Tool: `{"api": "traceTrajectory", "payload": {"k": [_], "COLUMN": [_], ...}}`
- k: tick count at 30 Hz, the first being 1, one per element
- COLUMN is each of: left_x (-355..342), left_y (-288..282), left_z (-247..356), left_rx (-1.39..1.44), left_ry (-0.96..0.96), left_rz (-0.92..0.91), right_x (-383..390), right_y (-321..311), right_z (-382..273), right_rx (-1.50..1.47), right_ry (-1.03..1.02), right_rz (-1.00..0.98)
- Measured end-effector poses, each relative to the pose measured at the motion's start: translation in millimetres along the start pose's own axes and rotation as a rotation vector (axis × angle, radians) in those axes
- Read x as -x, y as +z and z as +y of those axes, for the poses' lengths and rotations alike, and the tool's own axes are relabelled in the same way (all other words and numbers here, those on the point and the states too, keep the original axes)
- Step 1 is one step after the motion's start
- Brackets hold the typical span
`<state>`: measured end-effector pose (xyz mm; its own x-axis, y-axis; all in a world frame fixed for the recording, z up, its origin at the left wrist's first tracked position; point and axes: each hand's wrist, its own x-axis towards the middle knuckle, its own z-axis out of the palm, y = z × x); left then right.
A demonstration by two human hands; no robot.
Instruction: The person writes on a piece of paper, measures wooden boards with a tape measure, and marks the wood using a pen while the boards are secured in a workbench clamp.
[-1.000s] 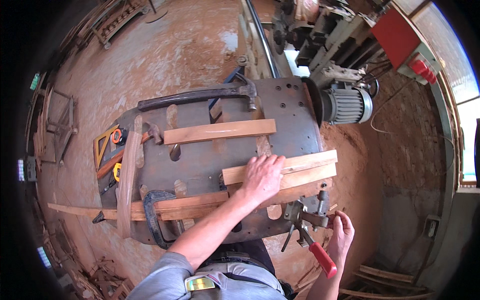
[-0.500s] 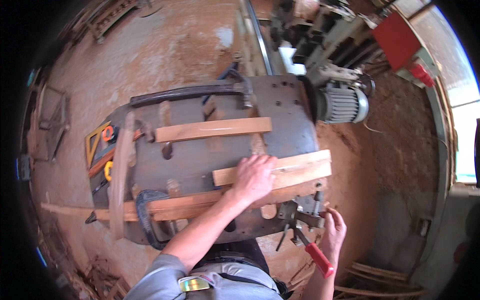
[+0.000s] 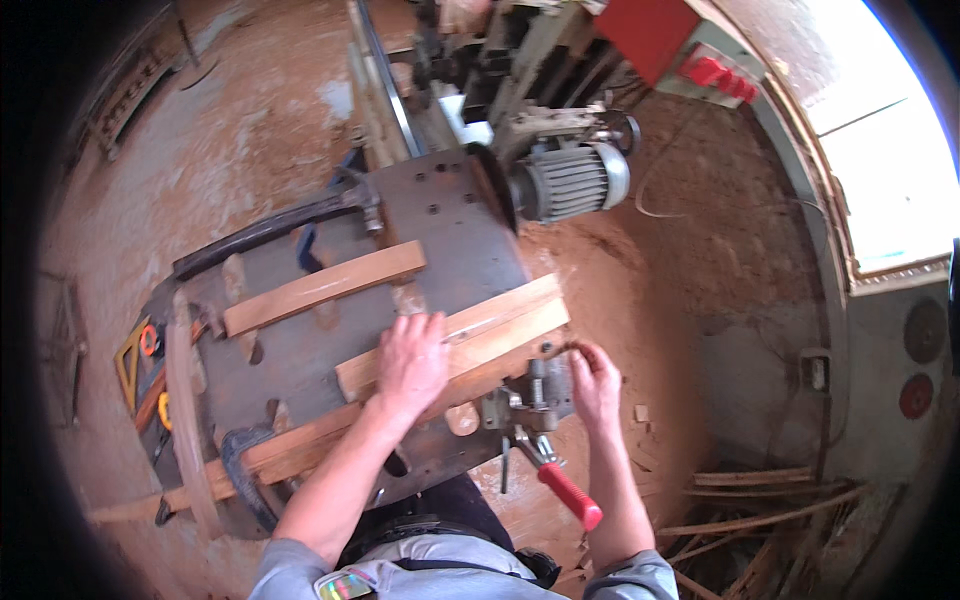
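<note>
My left hand (image 3: 410, 360) grips a short, pale wooden piece (image 3: 500, 325) from above, its fingers over the far edge. This piece lies along a long wooden strip (image 3: 320, 430) at the table's near side. Just beyond the strip's right end, my right hand (image 3: 598, 390) is closed in a pinch; what its fingertips hold, if anything, is too small to make out. Below that hand a toggle clamp with a red handle (image 3: 568, 495) is fixed at the table edge. Another wooden piece (image 3: 325, 288) rests farther back on the slotted metal table (image 3: 300, 370).
A dark C-clamp (image 3: 240, 465) sits over the strip at left, beside a crosswise wooden slat (image 3: 183, 400). A long dark clamp (image 3: 270, 228) lies at the back. A grey motor (image 3: 570, 182) stands beyond the table; wood scraps (image 3: 760, 510) lie at lower right.
The view has swung right, so the table appears farther left and tilted. My right hand has risen from beside the clamp to the strip's right end. My left hand stays on the wooden piece.
</note>
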<state>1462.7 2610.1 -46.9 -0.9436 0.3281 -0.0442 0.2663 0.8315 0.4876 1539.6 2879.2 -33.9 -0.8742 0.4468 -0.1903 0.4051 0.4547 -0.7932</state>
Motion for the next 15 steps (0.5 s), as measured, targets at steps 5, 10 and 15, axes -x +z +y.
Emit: {"api": "traceTrajectory", "payload": {"k": [5, 10, 15], "left_x": [23, 33, 29], "left_y": [-13, -16, -16], "left_z": [22, 13, 17], "left_rx": [-0.07, -0.178, -0.189], "left_ry": [0.109, 0.148, 0.178], "left_rz": [-0.131, -0.189, -0.155], "right_x": [-50, -53, -58], "right_y": [15, 33, 33], "right_z": [30, -12, 5], "right_rx": [-0.069, -0.105, -0.081], "right_ry": [-0.05, 0.016, -0.071], "right_rz": [-0.014, -0.059, -0.003]}}
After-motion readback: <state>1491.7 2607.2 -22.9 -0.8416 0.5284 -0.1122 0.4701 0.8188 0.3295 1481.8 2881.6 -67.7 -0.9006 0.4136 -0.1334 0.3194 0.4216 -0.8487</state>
